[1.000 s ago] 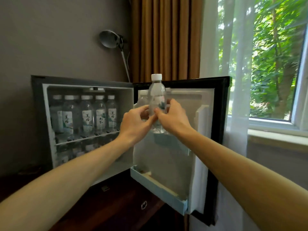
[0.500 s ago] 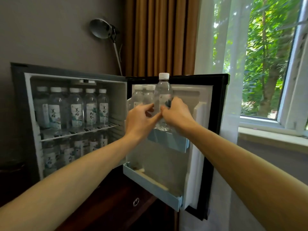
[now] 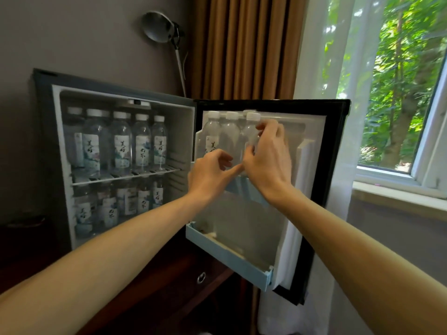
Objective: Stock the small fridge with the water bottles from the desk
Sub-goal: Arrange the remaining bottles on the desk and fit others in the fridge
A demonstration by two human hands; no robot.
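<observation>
The small fridge [image 3: 43, 141] stands open, with rows of labelled water bottles on its upper rack [image 3: 121, 143] and below it [image 3: 108, 209]. Its door [image 3: 336, 165] swings out to the right. In the door's upper pale-blue shelf [image 3: 235, 187] stand two bottles [image 3: 212, 139]. Beside them my right hand [image 3: 268, 158] grips a clear white-capped water bottle [image 3: 250, 131] that sits down in the same shelf. My left hand [image 3: 212, 170] hovers just left of it, fingers loosely curled, its index finger reaching towards the bottle's base.
The door's lower pale-blue shelf [image 3: 227, 255] holds no bottles. A dark wooden cabinet [image 3: 169, 286] with a ring pull lies under the fridge. A lamp [image 3: 157, 26] rises behind it, with brown curtains [image 3: 242, 44], a sheer curtain and a window sill [image 3: 399, 197] to the right.
The bottle has come down from above the door into the upper door shelf. My left hand has let go of it and my right hand now holds it higher up.
</observation>
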